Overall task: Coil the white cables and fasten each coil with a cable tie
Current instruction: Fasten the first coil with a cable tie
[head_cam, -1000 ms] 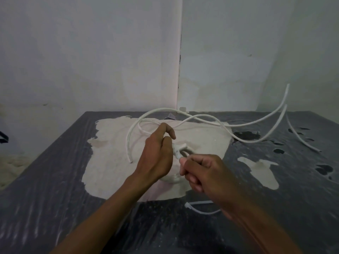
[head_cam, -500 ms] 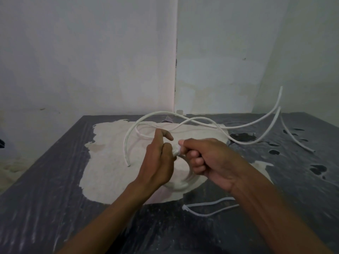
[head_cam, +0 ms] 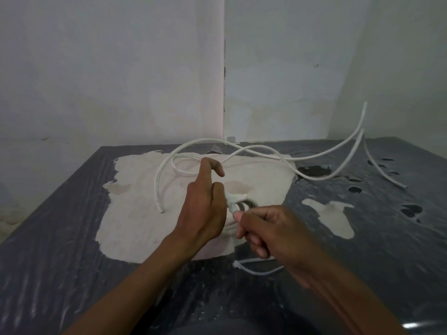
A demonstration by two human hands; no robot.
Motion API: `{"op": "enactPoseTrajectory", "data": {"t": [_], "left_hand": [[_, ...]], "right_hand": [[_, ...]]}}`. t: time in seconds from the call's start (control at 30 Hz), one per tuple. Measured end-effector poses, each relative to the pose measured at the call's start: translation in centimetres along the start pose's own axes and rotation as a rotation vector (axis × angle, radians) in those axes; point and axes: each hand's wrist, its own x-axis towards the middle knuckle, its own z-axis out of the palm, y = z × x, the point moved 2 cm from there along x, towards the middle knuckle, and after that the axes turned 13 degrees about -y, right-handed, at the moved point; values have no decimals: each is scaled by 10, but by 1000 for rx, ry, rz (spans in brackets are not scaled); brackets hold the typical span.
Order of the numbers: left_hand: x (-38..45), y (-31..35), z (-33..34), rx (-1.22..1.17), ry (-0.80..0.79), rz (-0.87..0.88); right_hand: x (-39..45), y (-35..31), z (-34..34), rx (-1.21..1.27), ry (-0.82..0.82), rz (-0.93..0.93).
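Table (head_cam: 60,238) — dark grey top with streaked sheen; large pale worn patch (head_cam: 145,213) across its middle, a smaller pale patch to the right, several dark holes near the right edge. Set into a corner of white walls (head_cam: 121,68).

Cables (head_cam: 242,151) — white, round, stiff; long loose lengths lie in sweeping curves over the far half of the table. One end rests on the pale patch at left centre; two lengths rise off the table at far right, and another end lies on the dark surface beyond them.

Left hand (head_cam: 203,213) — over the middle of the table, thumb pressed against the coil, forefinger raised and hooked, the other fingers hidden behind the palm; it holds the coil.

Right hand (head_cam: 268,233) — just beside the left, fingers curled, thumb and forefinger pinching the tie at the coil.

Coil (head_cam: 248,204) — small, tight, a few white turns, held above the pale patch between the two hands; most of it hidden by them.

Tie (head_cam: 233,200) — white, wrapped round the coil's near-left side.

Spare tie (head_cam: 256,270) — thin, white, bent into a loose V, lying on the dark table below the right hand.
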Motion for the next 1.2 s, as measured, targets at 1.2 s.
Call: {"op": "enactPoseTrajectory", "data": {"t": [1.2], "left_hand": [[6,-16,-8,-221,-40,-222]], "right_hand": [[64,0,-14,-101,-49,-217]]}}
